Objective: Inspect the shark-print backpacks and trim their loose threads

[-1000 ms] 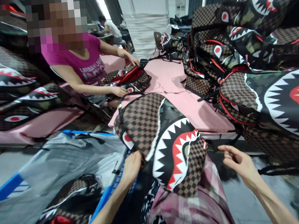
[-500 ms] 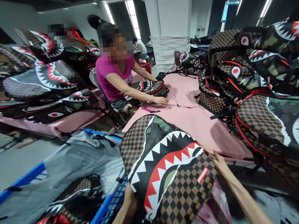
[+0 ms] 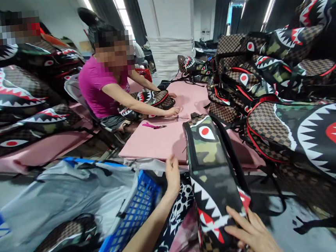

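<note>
A backpack (image 3: 211, 165) with a camouflage, checker and shark-teeth print stands in front of me, turned so its narrow side with a red-and-white eye faces up. Its far end reaches over the edge of the pink table (image 3: 146, 143). My right hand (image 3: 249, 230) grips the near end, fingers spread over the printed teeth. Left of the bag, my left hand (image 3: 173, 174) is raised and apart from it, fingers extended and holding nothing. Black straps hang along the bag's right side.
A blue basket (image 3: 131, 207) with a grey liner holds another bag at lower left. Printed backpacks (image 3: 273, 124) are piled at right, more at far left. Across the table, a person in a pink shirt (image 3: 102, 84) handles a bag. Pink-handled pliers (image 3: 153, 125) lie on the table.
The backpack has turned from its broad front to its narrow side and shifted right. My left hand has let go of it; my right hand has moved to its near end. The view has swung right.
</note>
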The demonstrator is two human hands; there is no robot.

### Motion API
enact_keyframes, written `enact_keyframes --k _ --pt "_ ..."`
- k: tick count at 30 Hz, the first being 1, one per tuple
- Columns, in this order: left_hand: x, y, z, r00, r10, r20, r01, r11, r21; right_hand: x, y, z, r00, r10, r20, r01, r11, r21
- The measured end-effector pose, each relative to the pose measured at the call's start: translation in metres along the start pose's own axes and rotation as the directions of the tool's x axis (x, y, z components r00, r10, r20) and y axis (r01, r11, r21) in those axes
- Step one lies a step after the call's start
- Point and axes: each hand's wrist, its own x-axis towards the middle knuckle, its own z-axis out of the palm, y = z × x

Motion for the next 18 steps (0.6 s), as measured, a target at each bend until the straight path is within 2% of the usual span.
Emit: enact_keyframes --k 1,2,3,4,5,6,7,8,10,12,15,18 --pt "-0.004 0.013 -0.004 0.966 0.257 0.012 -0.257 0.958 0.13 0.001 -0.001 0.007 0.997 -0.006 0.073 0.004 1.0 0.03" --pt "-0.009 0.026 -0.006 0.855 0.508 0.107 -0.517 0.814 0.264 0.001 -0.002 0.009 0.989 -0.013 0.146 0.004 0.998 0.065" --pt "-0.014 0.037 -0.005 0.682 0.653 0.331 -0.731 0.588 0.347 0.0 -0.001 0.008 0.976 -0.021 0.216 -0.002 0.995 0.104" --pt "-0.017 0.048 0.0 0.489 0.662 0.568 -0.871 0.346 0.348 -0.002 0.001 0.003 0.961 -0.03 0.276 -0.009 0.991 0.136" --pt "-0.02 0.056 0.007 0.363 0.598 0.715 -0.929 0.171 0.328 -0.002 0.003 -0.004 0.949 -0.032 0.315 -0.017 0.988 0.152" --pt "-0.022 0.061 0.015 0.292 0.533 0.794 -0.949 0.059 0.309 -0.002 0.006 -0.013 0.946 -0.016 0.324 -0.035 0.988 0.149" --pt "-0.023 0.065 0.023 0.262 0.483 0.835 -0.953 -0.007 0.303 0.001 0.009 -0.021 0.956 0.021 0.294 -0.062 0.989 0.131" --pt "-0.025 0.068 0.03 0.261 0.459 0.849 -0.949 -0.037 0.312 0.005 0.011 -0.028 0.973 0.067 0.222 -0.091 0.991 0.102" --pt "-0.026 0.072 0.036 0.274 0.442 0.854 -0.945 -0.041 0.324 0.02 0.012 -0.039 0.993 0.117 0.004 -0.117 0.993 0.025" --pt "-0.026 0.08 0.035 0.271 0.425 0.864 -0.951 -0.022 0.309 0.039 0.011 -0.044 0.985 0.077 -0.155 -0.09 0.993 -0.072" --pt "-0.023 0.096 0.031 0.243 0.374 0.895 -0.966 0.012 0.257 0.063 0.007 -0.045 0.987 0.008 -0.161 -0.051 0.963 -0.264" --pt "-0.016 0.111 0.038 0.198 0.332 0.922 -0.979 0.019 0.203 0.074 0.005 -0.044 0.991 -0.013 -0.132 -0.038 0.925 -0.377"
